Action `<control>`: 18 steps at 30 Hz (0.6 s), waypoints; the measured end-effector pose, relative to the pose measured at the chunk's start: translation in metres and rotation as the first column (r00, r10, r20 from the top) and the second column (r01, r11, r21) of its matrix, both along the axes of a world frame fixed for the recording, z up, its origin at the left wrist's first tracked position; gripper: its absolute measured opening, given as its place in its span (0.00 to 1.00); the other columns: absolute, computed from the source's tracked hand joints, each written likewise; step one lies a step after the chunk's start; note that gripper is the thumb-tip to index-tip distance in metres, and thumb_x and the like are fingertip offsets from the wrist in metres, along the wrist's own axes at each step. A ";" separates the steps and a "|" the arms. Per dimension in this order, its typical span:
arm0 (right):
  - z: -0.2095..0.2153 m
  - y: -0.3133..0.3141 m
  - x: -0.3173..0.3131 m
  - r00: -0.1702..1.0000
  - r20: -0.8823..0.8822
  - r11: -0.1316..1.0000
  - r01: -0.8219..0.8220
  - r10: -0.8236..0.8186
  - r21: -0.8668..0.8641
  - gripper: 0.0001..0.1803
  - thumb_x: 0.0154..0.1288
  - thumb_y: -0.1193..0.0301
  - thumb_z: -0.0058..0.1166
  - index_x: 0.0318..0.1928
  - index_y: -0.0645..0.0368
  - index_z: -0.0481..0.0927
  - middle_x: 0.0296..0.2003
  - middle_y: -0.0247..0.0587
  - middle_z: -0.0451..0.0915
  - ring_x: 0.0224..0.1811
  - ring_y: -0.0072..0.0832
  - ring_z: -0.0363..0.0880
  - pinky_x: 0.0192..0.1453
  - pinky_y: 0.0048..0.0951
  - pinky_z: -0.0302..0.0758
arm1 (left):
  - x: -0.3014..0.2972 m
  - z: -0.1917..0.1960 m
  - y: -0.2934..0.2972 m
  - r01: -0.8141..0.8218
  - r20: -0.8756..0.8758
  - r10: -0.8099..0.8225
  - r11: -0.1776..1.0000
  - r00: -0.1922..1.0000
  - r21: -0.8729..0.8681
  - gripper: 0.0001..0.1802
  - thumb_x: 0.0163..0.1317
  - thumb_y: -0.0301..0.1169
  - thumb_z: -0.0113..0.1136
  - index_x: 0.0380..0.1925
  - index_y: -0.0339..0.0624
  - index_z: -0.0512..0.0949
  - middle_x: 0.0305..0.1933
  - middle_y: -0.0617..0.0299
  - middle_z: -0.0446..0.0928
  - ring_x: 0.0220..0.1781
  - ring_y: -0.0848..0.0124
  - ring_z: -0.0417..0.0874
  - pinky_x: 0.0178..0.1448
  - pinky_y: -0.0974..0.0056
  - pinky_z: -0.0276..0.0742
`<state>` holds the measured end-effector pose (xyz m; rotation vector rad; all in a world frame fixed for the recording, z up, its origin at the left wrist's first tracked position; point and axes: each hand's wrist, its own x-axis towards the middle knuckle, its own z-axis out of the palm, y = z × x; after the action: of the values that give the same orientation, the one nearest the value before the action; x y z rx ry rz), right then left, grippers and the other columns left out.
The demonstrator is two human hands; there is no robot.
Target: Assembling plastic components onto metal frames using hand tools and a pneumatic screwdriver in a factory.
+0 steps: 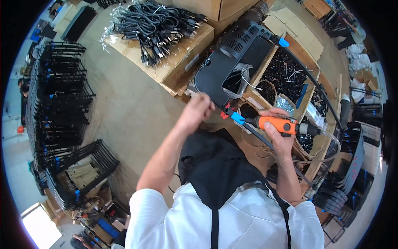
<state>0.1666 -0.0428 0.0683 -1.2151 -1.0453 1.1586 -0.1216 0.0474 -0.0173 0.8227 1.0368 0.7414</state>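
Observation:
My right hand (pixel 278 132) is wrapped round an orange power screwdriver (pixel 277 124), its nose pointing left at a blue-wrapped spot (pixel 237 118) on a black metal frame bar (pixel 262 138). A clear hose (pixel 338 148) curves away from the driver's rear end. My left hand (pixel 196 111) is closed beside the near corner of a large black plastic housing (pixel 213 79); what its fingers hold, if anything, is hidden. Between the hands, a red clip-like piece (pixel 226 111) sits by the bar.
Wooden bins (pixel 265 70) of small black parts stand ahead to the right, with silvery screws (pixel 285 105) in one section. Black cables (pixel 153 29) are heaped on a cardboard box (pixel 182 62). Black frames (pixel 62 103) are stacked at the left, curved dark panels (pixel 338 191) at the right.

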 end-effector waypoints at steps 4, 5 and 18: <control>-0.002 -0.026 0.012 0.997 0.016 0.997 0.081 -0.081 -0.019 0.23 0.65 0.77 0.66 0.60 0.66 0.76 0.51 0.53 0.87 0.57 0.37 0.86 0.67 0.42 0.80 | 0.017 -0.008 -0.076 0.080 0.369 0.019 0.965 0.929 -0.250 0.11 0.82 0.32 0.52 0.58 0.42 0.70 0.37 0.62 0.79 0.30 0.77 0.70 0.33 0.71 0.68; -0.004 -0.031 0.016 0.996 0.028 0.996 0.089 -0.088 -0.013 0.24 0.65 0.76 0.66 0.60 0.66 0.75 0.51 0.53 0.87 0.58 0.38 0.86 0.68 0.43 0.80 | 0.028 0.005 -0.085 0.085 0.370 0.029 0.954 0.929 -0.289 0.12 0.82 0.32 0.52 0.60 0.43 0.72 0.37 0.63 0.78 0.30 0.77 0.69 0.34 0.73 0.65; 0.006 -0.014 -0.027 0.989 0.053 0.980 -0.142 0.136 0.141 0.24 0.65 0.78 0.65 0.60 0.62 0.72 0.54 0.55 0.84 0.62 0.48 0.83 0.72 0.55 0.76 | 0.043 0.005 -0.084 -0.018 0.394 0.266 0.847 0.880 -0.531 0.13 0.83 0.42 0.53 0.47 0.45 0.78 0.37 0.67 0.81 0.29 0.77 0.73 0.32 0.70 0.68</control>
<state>0.1397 -0.0572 0.0741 -1.0710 -1.2408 1.1463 -0.0789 -0.0371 -0.0120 0.0860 0.8123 0.6944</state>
